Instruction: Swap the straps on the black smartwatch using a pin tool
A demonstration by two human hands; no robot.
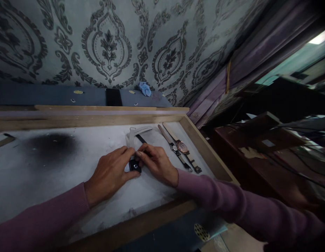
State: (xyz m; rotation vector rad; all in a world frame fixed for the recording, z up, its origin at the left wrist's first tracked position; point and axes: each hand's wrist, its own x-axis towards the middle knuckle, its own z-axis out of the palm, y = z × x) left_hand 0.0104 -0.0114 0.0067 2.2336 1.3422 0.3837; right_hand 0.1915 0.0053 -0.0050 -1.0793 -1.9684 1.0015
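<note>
Nearest: tray, wood-rimmed, pale base. Past its near rim, over the base, watch, black-cased, dark face showing, between both hands.

Risk, as judged: case slipping loose and dropping to the base; likely cause, a hold on edges only, left thumb easing off while right fingertips press. Also possible: strap joint twisting or getting scratched, from force put on crooked in dim light.

Left hand: fingers narrow, curled about the case, thumb along its near edge, index by the far end. Right hand: thumb and index pinched on the watch at its far corner, no gap visible; exact part hidden.

Just beyond the fingertips: pale strap, curved, row of holes; black strap alongside, lower end hidden. To the right, near the tray's side: small watch and rose-gold watch, side by side, straps stretched out.

Beyond the far rim: blue ledge with black phone and crumpled blue cloth. Farthest: patterned wall.
</note>
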